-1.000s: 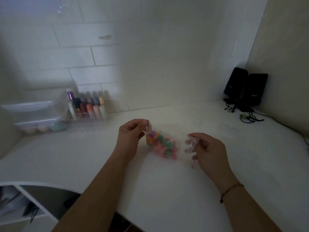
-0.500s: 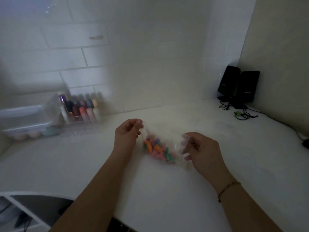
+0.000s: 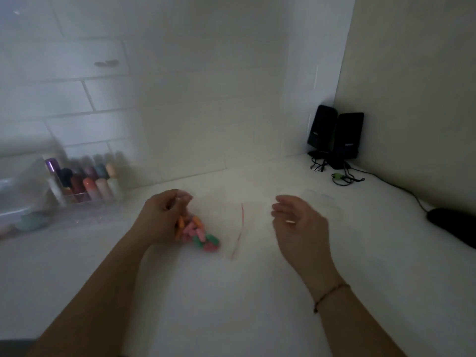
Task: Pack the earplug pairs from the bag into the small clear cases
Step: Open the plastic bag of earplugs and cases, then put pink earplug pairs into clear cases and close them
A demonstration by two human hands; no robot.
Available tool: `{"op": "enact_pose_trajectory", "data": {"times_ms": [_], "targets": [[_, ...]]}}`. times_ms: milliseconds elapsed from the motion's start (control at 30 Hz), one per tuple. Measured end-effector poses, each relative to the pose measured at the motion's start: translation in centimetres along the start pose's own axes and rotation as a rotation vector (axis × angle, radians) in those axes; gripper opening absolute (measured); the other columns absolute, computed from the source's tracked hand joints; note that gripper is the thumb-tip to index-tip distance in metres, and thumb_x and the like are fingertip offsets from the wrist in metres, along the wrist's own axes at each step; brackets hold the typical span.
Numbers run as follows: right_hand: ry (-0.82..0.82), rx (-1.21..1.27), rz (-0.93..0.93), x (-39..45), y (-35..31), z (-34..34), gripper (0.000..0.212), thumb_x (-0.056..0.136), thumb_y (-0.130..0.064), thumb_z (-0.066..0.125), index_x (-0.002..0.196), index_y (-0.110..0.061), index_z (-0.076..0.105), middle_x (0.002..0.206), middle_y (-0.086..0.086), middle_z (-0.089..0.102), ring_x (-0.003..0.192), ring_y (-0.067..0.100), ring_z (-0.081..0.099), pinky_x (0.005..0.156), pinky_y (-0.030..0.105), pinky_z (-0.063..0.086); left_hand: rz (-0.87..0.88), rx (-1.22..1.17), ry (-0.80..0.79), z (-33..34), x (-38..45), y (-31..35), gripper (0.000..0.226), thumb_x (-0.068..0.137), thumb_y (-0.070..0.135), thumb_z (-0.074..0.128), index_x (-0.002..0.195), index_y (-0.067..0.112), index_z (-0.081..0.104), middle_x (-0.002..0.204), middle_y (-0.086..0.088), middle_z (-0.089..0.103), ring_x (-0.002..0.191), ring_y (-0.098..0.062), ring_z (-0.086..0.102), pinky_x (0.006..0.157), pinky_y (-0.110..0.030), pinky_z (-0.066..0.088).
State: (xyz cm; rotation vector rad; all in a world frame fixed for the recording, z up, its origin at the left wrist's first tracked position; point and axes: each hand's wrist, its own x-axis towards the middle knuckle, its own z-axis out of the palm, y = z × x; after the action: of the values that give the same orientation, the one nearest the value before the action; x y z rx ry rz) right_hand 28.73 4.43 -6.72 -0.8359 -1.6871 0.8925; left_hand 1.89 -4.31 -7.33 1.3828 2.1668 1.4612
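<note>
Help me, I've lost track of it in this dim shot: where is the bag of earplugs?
In the head view the bag of earplugs hangs at centre-left over the white counter, gripped at its top by the left hand; the right hand is open, apart from it.

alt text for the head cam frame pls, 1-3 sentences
A person's left hand pinches one end of a clear zip bag of colourful earplugs over a white counter; the right hand hovers open beside it. Bottles in a clear organizer sit far left, two black speakers far right.
</note>
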Motion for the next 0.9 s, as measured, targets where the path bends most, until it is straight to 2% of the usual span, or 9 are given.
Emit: {"op": "enact_pose_trajectory", "data": {"times_ms": [167, 233, 267, 333, 400, 500, 667, 800, 900], "targets": [[0.326, 0.027, 0.125, 2.3, 0.7, -3.5, 0.014, 0.085, -0.009, 0.064, 0.09, -0.021, 0.07, 0.085, -0.006, 0.073, 0.084, 0.012, 0.069, 0.084, 0.041, 0.057, -0.117, 0.214, -0.287, -1.3, 3.6, -0.1, 0.028, 0.099, 0.034, 0.05, 0.087, 0.015, 0.066, 0.055, -0.003, 0.068, 0.041, -0.019, 0.061, 0.039, -0.026, 0.048], [0.34, 0.012, 0.148, 2.7, 0.5, -4.6, 0.018, 0.084, -0.009, 0.065, 0.086, -0.026, 0.069, 0.085, -0.007, 0.073, 0.084, 0.014, 0.069, 0.085, 0.046, 0.056, -0.168, 0.288, -0.267, -0.5, 4.0, 0.6, 0.036, 0.097, 0.046, 0.049, 0.094, 0.013, 0.064, 0.063, -0.005, 0.071, 0.054, -0.021, 0.068, 0.05, -0.025, 0.052], [0.315, -0.018, 0.148, 2.8, 0.2, -5.1, 0.019, 0.083, -0.01, 0.066, 0.084, -0.028, 0.069, 0.084, -0.009, 0.073, 0.082, 0.011, 0.069, 0.085, 0.043, 0.056, -0.192, 0.352, -0.206, -0.1, 4.0, 1.0, 0.04, 0.095, 0.051, 0.049, 0.106, 0.015, 0.063, 0.081, -0.007, 0.075, 0.071, -0.023, 0.071, 0.063, -0.026, 0.054], [0.17, -0.211, 0.111, 2.9, -0.6, -6.0, 0.015, 0.082, -0.019, 0.07, 0.081, -0.033, 0.067, 0.078, -0.015, 0.07, 0.076, 0.001, 0.065, 0.077, 0.026, 0.054, -0.148, 0.491, -0.021, 0.8, 3.4, 2.3, 0.051, 0.093, 0.054, 0.051, 0.127, 0.016, 0.057, 0.119, -0.01, 0.066, 0.107, -0.03, 0.062, 0.091, -0.034, 0.048], [-0.116, -0.535, 0.072, 2.7, -1.6, -6.6, 0.01, 0.079, -0.034, 0.073, 0.079, -0.037, 0.063, 0.075, -0.018, 0.065, 0.072, -0.002, 0.059, 0.066, 0.017, 0.043, 0.068, 0.473, 0.122, 2.3, 1.5, 5.0, 0.047, 0.092, 0.052, 0.052, 0.125, 0.02, 0.059, 0.125, -0.006, 0.062, 0.116, -0.031, 0.053, 0.099, -0.037, 0.041], [-0.517, -1.005, 0.06, 2.2, -2.9, -5.7, 0.03, 0.074, -0.059, 0.069, 0.092, -0.039, 0.057, 0.091, -0.018, 0.055, 0.088, 0.007, 0.051, 0.073, 0.026, 0.045, 0.461, 0.298, 0.184, 5.1, -2.3, 9.1, 0.031, 0.089, 0.044, 0.055, 0.107, 0.022, 0.067, 0.109, 0.003, 0.066, 0.105, -0.018, 0.053, 0.092, -0.028, 0.038], [-0.663, -1.287, -0.104, 1.3, -3.0, -4.4, 0.045, 0.077, -0.06, 0.065, 0.115, -0.038, 0.055, 0.109, -0.01, 0.056, 0.093, 0.012, 0.04, 0.072, 0.029, 0.031, 0.659, 0.08, -0.085, 8.0, -6.0, 10.0, 0.008, 0.088, 0.023, 0.064, 0.09, 0.018, 0.071, 0.079, 0.009, 0.064, 0.072, -0.007, 0.053, 0.069, -0.023, 0.044], [-0.528, -1.144, -0.188, 0.4, -1.8, -4.5, 0.037, 0.086, -0.053, 0.06, 0.122, -0.041, 0.057, 0.11, -0.017, 0.06, 0.09, 0.002, 0.045, 0.076, 0.023, 0.032, 0.444, -0.035, -0.178, 9.6, -6.9, 9.7, 0.018, 0.09, 0.031, 0.06, 0.077, 0.022, 0.068, 0.065, 0.007, 0.064, 0.059, -0.007, 0.055, 0.058, -0.016, 0.042], [-0.244, -0.57, -0.262, 0.1, -1.3, -4.5, 0.03, 0.079, -0.035, 0.075, 0.109, -0.032, 0.069, 0.091, -0.027, 0.063, 0.081, -0.009, 0.057, 0.073, 0.006, 0.038, -0.009, -0.351, -0.349, 10.3, -6.5, 10.1, 0.033, 0.097, 0.041, 0.052, 0.087, 0.015, 0.07, 0.074, 0.0, 0.071, 0.06, -0.007, 0.063, 0.056, -0.025, 0.049]]}}
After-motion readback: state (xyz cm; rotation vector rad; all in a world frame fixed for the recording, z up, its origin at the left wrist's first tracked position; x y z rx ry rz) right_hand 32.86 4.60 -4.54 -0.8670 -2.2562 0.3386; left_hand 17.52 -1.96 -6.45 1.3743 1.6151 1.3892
